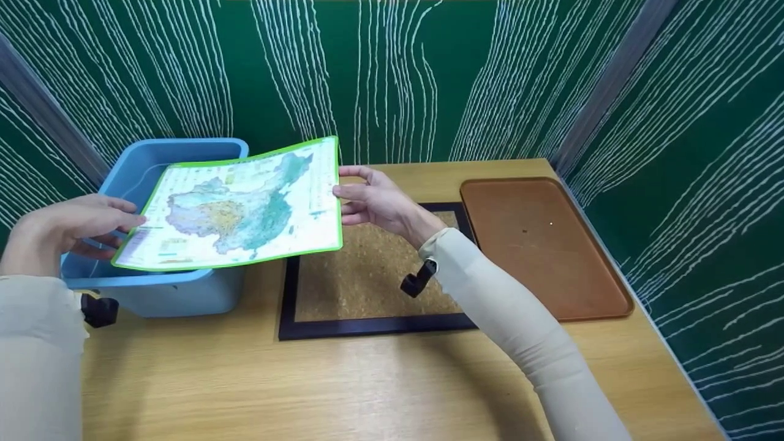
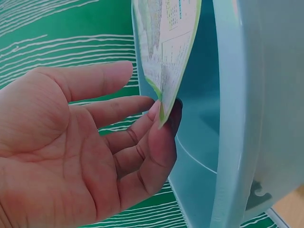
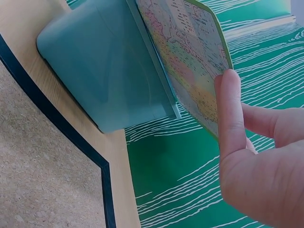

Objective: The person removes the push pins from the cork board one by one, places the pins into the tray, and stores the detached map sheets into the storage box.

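Note:
A bendy map sheet (image 1: 245,208) with a green border hangs bowed over a light blue plastic bin (image 1: 153,288) at the table's left. My left hand (image 1: 73,223) is at the sheet's left corner. In the left wrist view that hand (image 2: 95,142) is spread with straight fingers, and the map's corner (image 2: 166,52) rests against a fingertip beside the bin's wall (image 2: 247,118). My right hand (image 1: 373,202) has loosely extended fingers touching the sheet's right edge. The right wrist view shows my thumb (image 3: 232,123) lying straight along the map's edge (image 3: 194,61), with the bin (image 3: 104,71) behind.
A cork board (image 1: 361,269) in a dark frame lies flat mid-table, under my right forearm. A brown tray (image 1: 539,245) sits to its right near the table's edge. The wooden table (image 1: 367,380) stands between green walls with white lines on the left, back and right.

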The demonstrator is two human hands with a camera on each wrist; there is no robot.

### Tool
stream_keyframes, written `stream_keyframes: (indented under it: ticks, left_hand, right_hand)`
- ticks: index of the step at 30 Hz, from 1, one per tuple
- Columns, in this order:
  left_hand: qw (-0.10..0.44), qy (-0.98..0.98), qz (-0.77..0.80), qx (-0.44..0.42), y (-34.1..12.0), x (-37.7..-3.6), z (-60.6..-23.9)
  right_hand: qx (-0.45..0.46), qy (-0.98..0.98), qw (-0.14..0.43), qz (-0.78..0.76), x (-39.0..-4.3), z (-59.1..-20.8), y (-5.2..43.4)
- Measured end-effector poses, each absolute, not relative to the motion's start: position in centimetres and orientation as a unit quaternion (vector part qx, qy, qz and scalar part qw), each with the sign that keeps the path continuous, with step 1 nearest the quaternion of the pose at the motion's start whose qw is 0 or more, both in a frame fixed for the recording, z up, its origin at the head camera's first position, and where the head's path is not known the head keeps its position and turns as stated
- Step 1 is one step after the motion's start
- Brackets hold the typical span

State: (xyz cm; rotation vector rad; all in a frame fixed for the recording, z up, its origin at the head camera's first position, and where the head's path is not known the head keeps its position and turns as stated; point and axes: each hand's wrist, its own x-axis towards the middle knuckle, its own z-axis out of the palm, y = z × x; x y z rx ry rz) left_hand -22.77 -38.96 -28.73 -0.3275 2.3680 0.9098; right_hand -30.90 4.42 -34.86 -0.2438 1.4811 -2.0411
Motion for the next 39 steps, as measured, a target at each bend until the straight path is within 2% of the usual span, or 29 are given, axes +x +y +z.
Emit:
stream_keyframes:
  ticks: [39]
  left_hand:
    - [0.303,0.872,0.358,-0.14,-39.2,-22.5,-29.6]
  right_hand:
    - [-0.08,0.548,0.308,-0.773,-30.7,-34.7,3.6]
